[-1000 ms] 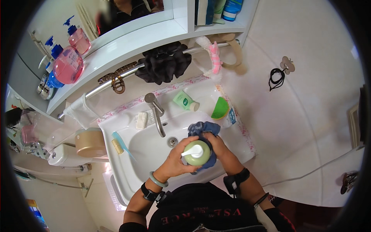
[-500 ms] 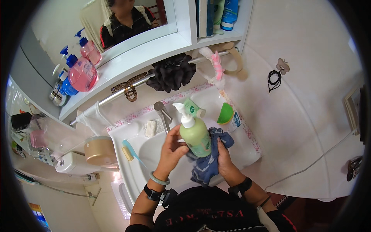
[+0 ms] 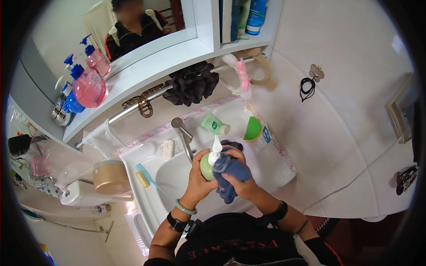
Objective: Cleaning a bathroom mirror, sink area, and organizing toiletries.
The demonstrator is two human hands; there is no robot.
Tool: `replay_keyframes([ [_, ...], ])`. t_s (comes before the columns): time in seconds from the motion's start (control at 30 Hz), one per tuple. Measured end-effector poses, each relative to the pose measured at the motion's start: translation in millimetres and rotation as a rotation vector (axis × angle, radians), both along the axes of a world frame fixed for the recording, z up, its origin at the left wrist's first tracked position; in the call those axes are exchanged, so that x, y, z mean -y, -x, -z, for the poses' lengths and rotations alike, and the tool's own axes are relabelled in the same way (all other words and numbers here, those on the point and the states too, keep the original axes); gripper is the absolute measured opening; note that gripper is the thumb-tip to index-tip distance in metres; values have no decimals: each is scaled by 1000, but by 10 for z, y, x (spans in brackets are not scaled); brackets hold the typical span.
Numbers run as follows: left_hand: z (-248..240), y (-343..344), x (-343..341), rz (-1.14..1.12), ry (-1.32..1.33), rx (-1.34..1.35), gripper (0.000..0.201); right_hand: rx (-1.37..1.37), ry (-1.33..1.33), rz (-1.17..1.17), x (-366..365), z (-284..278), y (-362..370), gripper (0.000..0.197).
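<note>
A light green pump bottle (image 3: pixel 205 169) with a white pump top stands over the sink basin, its left side wrapped by the fingers of my left hand (image 3: pixel 198 182). My right hand (image 3: pixel 245 188) grips a dark blue cloth (image 3: pixel 231 166) and presses it against the bottle's right side and near its neck. The cloth hides much of the bottle, and one end hangs below my fingers. Behind the bottle, a green squeeze tube (image 3: pixel 213 124) lies on the sink's back ledge, right of the grey faucet (image 3: pixel 181 128).
On the white sink (image 3: pixel 270 166) lie a bar of soap (image 3: pixel 168 149), a blue comb (image 3: pixel 148 174) and a green sponge (image 3: pixel 253 128). Overhead, a rail holds a black ruffled scrunchie (image 3: pixel 193 84) and a hair claw. Pink pump bottles (image 3: pixel 89 88) stand on the mirror shelf.
The bottle has come closer to me and turned more upright. My right hand has brought the cloth up from beside the bottle onto its right side and neck.
</note>
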State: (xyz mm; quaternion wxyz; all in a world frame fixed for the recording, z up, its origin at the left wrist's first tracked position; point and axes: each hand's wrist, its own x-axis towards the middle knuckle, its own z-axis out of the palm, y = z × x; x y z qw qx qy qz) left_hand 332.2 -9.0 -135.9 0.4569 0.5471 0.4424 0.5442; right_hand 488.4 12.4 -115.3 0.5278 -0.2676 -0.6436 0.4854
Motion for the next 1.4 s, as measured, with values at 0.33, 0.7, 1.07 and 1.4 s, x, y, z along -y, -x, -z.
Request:
replay_keyframes([
  [0.33, -57, 109, 59, 199, 13, 379, 90, -550, 1259, -295, -146, 446, 76, 40],
  [0.7, -191, 212, 10, 23, 28, 336, 98, -789, 969, -151, -78, 373, 86, 36],
  [1.07, -185, 112, 30, -179, 92, 20, 79, -275, -30, -77, -385, -179, 53, 35],
  [1.4, -428, 50, 3, 48, -40, 44, 80, -259, 899, -250, -462, 271, 155, 41],
])
